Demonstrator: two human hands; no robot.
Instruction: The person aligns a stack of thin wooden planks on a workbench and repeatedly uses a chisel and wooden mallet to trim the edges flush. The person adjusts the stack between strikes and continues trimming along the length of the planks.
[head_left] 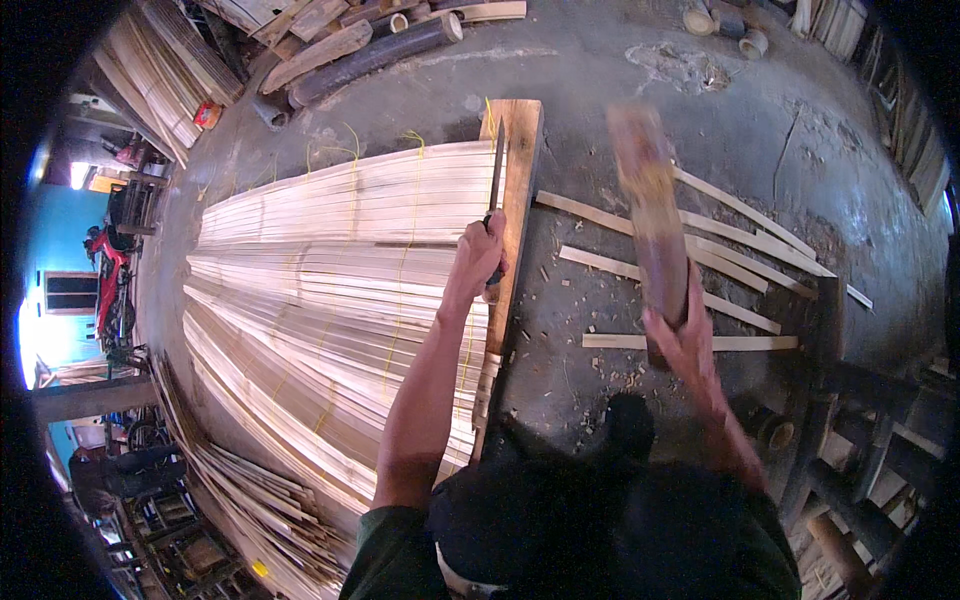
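My left hand point(476, 262) is closed round the dark handle of a long knife point(498, 165), whose blade points away from me along a wooden plank point(523, 170). Beneath the blade is the right edge of a wide mat of pale bamboo slats point(330, 215), tied with thin yellow strings. To the right, my right hand point(685, 328) grips the near end of a thick wooden club point(652, 220). Motion blurs the club, which is raised over the floor, apart from the knife. Pale cut strips point(740, 262) lie on the floor beneath and beside it.
Small wood chips point(610, 375) litter the dark floor. Bamboo poles point(380, 60) and split wood lie at the far left. Cut bamboo pieces point(725, 22) sit at the far right. A dark wooden frame point(850, 400) stands near my right arm; loose slats point(260, 500) lie at near left.
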